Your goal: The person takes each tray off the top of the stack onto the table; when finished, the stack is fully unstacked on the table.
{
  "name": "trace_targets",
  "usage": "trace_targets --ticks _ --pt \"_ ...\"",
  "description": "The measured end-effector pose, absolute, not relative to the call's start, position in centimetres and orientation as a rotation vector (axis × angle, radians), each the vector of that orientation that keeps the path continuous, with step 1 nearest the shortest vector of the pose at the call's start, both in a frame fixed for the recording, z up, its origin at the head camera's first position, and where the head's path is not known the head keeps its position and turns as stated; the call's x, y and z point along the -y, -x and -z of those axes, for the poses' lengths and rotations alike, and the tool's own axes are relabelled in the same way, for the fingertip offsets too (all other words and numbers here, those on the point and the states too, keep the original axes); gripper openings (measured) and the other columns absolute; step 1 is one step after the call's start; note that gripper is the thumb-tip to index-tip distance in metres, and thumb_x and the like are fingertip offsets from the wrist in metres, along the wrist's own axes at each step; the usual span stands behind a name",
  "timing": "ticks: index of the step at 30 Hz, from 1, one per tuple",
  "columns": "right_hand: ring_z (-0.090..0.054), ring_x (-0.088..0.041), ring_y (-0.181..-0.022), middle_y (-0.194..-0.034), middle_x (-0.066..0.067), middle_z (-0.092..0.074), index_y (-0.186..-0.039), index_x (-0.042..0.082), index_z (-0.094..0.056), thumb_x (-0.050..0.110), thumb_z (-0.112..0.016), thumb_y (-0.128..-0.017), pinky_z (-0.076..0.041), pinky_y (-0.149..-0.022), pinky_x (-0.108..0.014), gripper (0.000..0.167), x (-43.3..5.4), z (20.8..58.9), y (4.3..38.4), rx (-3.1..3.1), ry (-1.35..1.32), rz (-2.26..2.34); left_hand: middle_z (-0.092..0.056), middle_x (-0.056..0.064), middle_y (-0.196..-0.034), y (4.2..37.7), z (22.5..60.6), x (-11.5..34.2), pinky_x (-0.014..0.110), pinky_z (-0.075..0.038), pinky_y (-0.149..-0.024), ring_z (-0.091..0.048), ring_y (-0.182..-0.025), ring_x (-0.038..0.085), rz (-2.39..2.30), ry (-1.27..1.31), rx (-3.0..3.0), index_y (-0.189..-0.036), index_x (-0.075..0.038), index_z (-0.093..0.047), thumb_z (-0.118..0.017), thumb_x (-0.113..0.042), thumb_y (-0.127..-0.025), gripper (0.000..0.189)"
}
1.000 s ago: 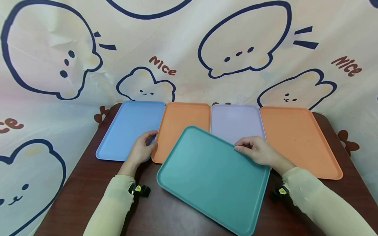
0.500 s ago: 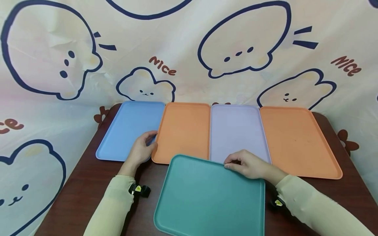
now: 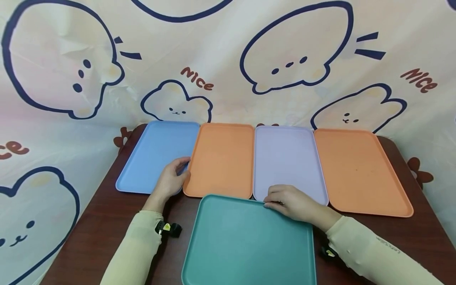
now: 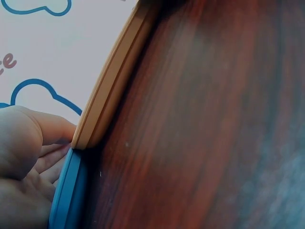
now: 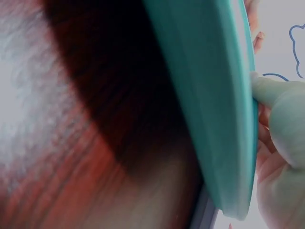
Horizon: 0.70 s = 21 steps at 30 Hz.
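My right hand (image 3: 290, 202) holds the far rim of a teal rectangular tray (image 3: 249, 245), whose near side runs out of the head view. In the right wrist view the thumb lies on that rim, and a dark shadow shows beside the tilted tray. My left hand (image 3: 171, 179) rests over the right edge of a blue tray (image 3: 160, 152), its thumb and fingertips touching the left rim of an orange tray (image 3: 222, 162). Close up, the left wrist view shows the thumb at the orange tray's corner, where the blue rim meets it.
A lavender tray (image 3: 286, 158) and a second orange tray (image 3: 360, 174) continue the row along the back of the dark wooden table (image 3: 89, 221). Behind it hangs a cartoon-printed cloth (image 3: 228, 51).
The teal tray has come toward me and turned until its far edge runs nearly parallel to the row. My right hand moved with it, leftward and nearer. The left hand stays put.
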State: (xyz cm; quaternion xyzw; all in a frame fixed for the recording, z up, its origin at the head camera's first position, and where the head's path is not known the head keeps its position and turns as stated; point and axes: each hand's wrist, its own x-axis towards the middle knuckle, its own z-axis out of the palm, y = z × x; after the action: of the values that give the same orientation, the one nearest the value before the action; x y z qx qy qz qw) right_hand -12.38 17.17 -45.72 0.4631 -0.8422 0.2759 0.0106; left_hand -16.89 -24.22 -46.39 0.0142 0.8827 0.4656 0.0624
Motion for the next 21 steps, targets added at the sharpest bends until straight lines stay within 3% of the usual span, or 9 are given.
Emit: trace_targets --ticks 10,21 --pt "-0.058 0.002 -0.082 -0.094 0.012 -0.068 -0.097 0.018 -0.079 0.02 -0.079 -0.101 -0.056 -0.072 -0.021 0.004 -16.67 46.29 12.22 2.818 -1.276 -0.937 -0.045 0.025 -0.167 16.75 46.35 24.18 0.06 -0.036 -0.129 -0.04 -0.158 0.045 -1.407 -0.052 -2.674 -0.161 0.0 -0.047 -0.055 -0.008 -0.11 0.052" --pt "-0.06 0.001 -0.084 -0.095 0.011 -0.069 -0.098 0.02 -0.08 0.018 -0.078 -0.102 -0.057 -0.074 -0.023 0.005 -16.36 46.04 11.98 2.831 -1.246 -0.918 -0.045 0.025 -0.167 16.74 45.98 24.23 0.06 -0.037 -0.128 -0.04 -0.158 0.045 -1.39 -0.053 -2.672 -0.161 0.0 -0.047 -0.055 -0.007 -0.11 0.052"
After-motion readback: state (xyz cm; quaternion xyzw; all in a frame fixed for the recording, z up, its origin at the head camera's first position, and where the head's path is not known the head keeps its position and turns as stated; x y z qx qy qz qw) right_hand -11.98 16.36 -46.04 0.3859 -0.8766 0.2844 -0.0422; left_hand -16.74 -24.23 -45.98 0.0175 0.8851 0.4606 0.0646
